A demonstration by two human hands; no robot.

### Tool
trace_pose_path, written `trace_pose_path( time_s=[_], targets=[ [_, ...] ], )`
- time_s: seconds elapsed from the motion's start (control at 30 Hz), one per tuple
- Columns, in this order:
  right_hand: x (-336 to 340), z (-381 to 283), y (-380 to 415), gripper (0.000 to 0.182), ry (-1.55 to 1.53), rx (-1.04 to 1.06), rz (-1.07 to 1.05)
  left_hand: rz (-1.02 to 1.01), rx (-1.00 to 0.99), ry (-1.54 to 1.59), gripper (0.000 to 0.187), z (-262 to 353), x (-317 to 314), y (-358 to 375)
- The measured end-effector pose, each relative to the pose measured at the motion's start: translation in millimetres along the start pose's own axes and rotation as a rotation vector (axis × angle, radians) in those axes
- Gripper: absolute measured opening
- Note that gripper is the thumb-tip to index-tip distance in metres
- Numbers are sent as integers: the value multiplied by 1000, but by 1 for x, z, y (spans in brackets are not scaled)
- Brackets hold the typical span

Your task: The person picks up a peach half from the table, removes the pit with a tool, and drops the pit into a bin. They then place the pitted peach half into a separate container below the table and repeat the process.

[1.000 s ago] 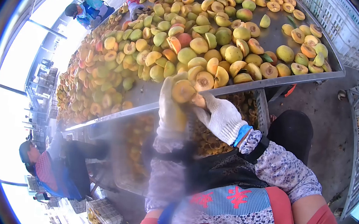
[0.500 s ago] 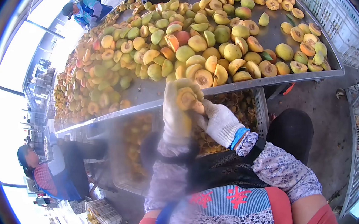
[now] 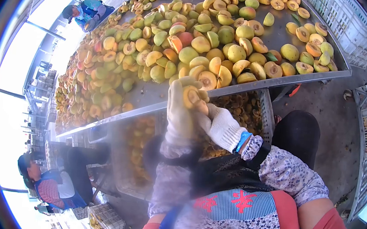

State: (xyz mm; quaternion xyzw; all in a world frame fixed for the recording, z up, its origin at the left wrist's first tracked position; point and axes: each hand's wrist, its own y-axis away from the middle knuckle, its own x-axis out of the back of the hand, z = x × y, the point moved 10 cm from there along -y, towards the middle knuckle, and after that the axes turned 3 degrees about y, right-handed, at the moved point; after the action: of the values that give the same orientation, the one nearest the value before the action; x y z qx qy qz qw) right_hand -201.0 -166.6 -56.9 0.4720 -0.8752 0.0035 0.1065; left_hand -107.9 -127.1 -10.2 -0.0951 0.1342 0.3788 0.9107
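Note:
My left hand [image 3: 175, 114], in a pale work glove, is closed around a peach half [image 3: 190, 97] whose cut face points up toward me. It is just over the front rim of the metal table. My right hand [image 3: 225, 127], in a white knitted glove, meets the peach half from the right with its fingers closed. A small brownish-orange piece shows at its fingertips against the fruit; what it is I cannot make out. Many peach halves [image 3: 207, 80] and whole-looking peaches [image 3: 237, 53] lie heaped on the metal table [image 3: 150, 95] just beyond my hands.
Under the table rim is a crate [image 3: 268, 117] with cut fruit pieces inside. White plastic crates [image 3: 348, 28] stand at the upper right, with another crate [image 3: 105, 221] at the lower left. One co-worker [image 3: 55, 182] sits at the left, another [image 3: 87, 12] farther up.
The peach half in my left hand has turned slightly, its cut face showing more. A co-worker's gloved hands at the top have drawn back, and the seated co-worker at left has shifted.

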Motion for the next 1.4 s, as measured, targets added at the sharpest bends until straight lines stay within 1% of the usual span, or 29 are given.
trace_pose_path(
  time_s=[0.03, 0.07, 0.13, 0.17, 0.23, 0.27, 0.33, 0.37, 0.43, 0.47, 0.53, 0.57, 0.63, 0.67, 0.7, 0.77, 0.8, 0.83, 0.87, 0.9, 0.93, 0.97, 1.03, 1.07, 1.13, 1.17, 1.23, 1.3, 1.4],
  targets=[
    [6, 2, 1, 36, 181, -27, 51, 7, 151, 168, 40, -15, 4, 0],
    [8, 0, 3, 36, 179, -30, 53, 5, 155, 168, 40, -16, 5, 0],
    [14, -10, 8, 34, 237, -7, 79, -43, 115, 18, 40, -12, 3, 1],
    [15, -10, 9, 34, 237, -8, 79, -42, 116, 18, 40, -11, 4, 1],
    [12, -4, 9, 34, 281, -68, 51, -135, 65, -91, 42, -5, -2, 0],
    [13, -3, 8, 34, 280, -69, 51, -135, 67, -91, 42, -6, 0, 0],
    [11, -3, 5, 33, 389, -41, 27, -229, -248, -598, 44, 17, -11, 2],
    [11, -2, 4, 33, 389, -40, 27, -229, -248, -598, 44, 19, -10, 0],
    [10, -2, 3, 33, 360, 0, 37, -223, 116, -203, 43, -6, 0, -5],
    [6, 6, 2, 33, 360, 2, 39, -224, 114, -204, 43, -4, -2, -4],
    [4, 0, 2, 34, 121, 170, 125, -207, 22, -307, 41, 6, -9, 0],
    [3, 5, 2, 34, 121, 169, 127, -209, 23, -307, 41, 0, -15, 2],
    [-13, 9, 0, 35, -233, 27, -41, -19, -397, -481, 38, 26, -12, 8],
    [-15, 10, 0, 35, -235, 29, -44, -49, -516, -679, 35, 31, -15, 9],
    [-20, 13, -1, 35, -214, 1, -77, -49, -518, -681, 35, 29, -12, 9],
    [-21, 14, -1, 36, -195, -27, -102, -85, -435, -630, 33, 18, -8, 6],
    [-17, 9, 3, 37, -236, -67, -91, -82, -332, -567, 34, 18, -9, 4],
    [-15, 9, 6, 37, -275, -109, -82, -83, -327, -566, 34, 23, -13, 7],
    [-13, 10, 7, 37, -274, -112, -82, -88, -246, -507, 35, 21, -15, 7],
    [-8, 9, 6, 37, -85, -90, -67, -93, -167, -450, 37, 17, -14, 7],
    [-4, 7, 5, 37, 103, -66, -51, -146, -214, -486, 41, 18, -16, 5],
    [-3, 4, 6, 37, 102, -65, -49, -148, -216, -487, 41, 13, -14, 2],
    [1, 2, 10, 36, 33, -147, -21, -93, -179, -384, 41, 7, -5, -4],
    [-3, 7, 10, 36, 36, -144, -19, -94, -184, -381, 41, 8, -5, -4],
    [-7, -8, 9, 36, -48, 79, 71, 27, 230, 196, 39, -24, 7, -3],
    [-8, -4, 10, 36, -51, 80, 68, 29, 228, 193, 39, -25, 7, -2],
    [-6, -7, 14, 35, -65, -65, 11, 133, 235, 379, 36, -31, 9, 0],
    [-4, -7, 13, 33, -27, -64, 33, 131, 261, 396, 35, -35, 9, 1],
    [0, -2, 10, 31, 47, -43, 61, 99, 226, 382, 37, -33, 6, 2]
  ],
)
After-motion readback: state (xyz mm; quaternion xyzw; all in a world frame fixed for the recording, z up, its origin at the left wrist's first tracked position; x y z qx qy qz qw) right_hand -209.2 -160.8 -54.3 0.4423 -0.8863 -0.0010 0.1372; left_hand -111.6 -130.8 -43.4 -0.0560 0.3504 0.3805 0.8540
